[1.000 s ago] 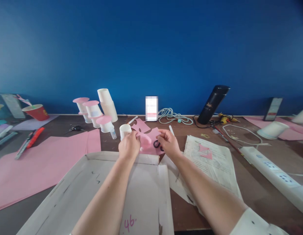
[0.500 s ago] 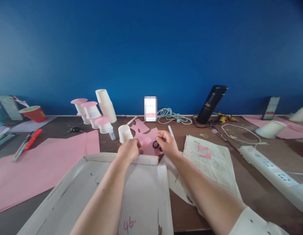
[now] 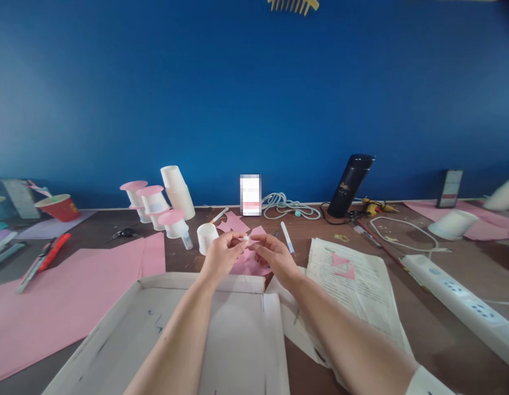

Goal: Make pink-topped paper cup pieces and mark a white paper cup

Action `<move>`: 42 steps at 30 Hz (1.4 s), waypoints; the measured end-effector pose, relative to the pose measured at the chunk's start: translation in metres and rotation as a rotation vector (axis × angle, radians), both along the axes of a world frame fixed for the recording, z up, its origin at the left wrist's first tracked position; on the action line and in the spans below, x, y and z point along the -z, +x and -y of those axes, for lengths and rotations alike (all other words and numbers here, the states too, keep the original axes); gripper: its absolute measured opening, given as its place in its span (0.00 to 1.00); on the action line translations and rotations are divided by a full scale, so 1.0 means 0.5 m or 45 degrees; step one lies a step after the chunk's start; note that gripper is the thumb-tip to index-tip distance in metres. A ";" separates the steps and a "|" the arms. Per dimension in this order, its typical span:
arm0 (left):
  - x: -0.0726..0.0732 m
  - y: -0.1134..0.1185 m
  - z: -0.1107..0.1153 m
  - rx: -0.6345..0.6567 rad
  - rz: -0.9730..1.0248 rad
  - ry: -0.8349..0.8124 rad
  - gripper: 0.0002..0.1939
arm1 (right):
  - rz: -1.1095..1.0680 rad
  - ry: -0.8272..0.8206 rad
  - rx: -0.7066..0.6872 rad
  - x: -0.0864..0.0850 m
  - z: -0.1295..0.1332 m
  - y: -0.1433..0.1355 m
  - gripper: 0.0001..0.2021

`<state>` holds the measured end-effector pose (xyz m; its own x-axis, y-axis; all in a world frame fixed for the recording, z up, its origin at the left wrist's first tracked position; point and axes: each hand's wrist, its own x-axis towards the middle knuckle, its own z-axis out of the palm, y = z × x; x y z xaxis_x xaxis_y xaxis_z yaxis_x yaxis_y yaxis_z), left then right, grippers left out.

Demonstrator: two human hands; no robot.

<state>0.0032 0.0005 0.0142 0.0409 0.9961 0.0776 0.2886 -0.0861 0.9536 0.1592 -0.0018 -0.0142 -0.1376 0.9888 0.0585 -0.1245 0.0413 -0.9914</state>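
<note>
From where I watch, clockwise around the left hand (image 3: 222, 255) and right hand (image 3: 278, 258): screen (image 3: 250, 195) before the wall (image 3: 221, 109), twelve; flask (image 3: 348, 189), two; scraps (image 3: 342, 265) on pages (image 3: 363, 307), four; tray (image 3: 246, 345), seven; sheets (image 3: 73, 299), eight; stacked cups (image 3: 178, 193), ten.

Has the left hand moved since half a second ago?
Yes. The left hand has moved forward and slightly right, judged against the white cup beside it.

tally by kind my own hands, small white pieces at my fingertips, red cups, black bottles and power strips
Left hand and right hand: 2
Small white piece: 1
Red cup: 1
Black bottle: 1
Power strip: 1
Total: 6
</note>
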 end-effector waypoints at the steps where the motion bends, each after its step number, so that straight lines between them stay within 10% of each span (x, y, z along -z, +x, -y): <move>1: 0.003 0.002 0.000 -0.001 -0.011 0.030 0.19 | -0.009 -0.003 -0.009 -0.001 0.002 0.000 0.15; 11: 0.042 0.022 -0.005 0.035 -0.266 0.360 0.15 | -0.043 -0.045 0.048 0.004 -0.011 0.001 0.18; 29: 0.036 0.024 -0.004 0.039 -0.312 0.555 0.11 | -0.263 -0.212 -0.133 0.009 -0.018 0.014 0.17; 42: 0.038 0.020 0.004 -0.060 -0.787 0.881 0.09 | -0.309 -0.258 -0.163 -0.003 -0.003 0.011 0.14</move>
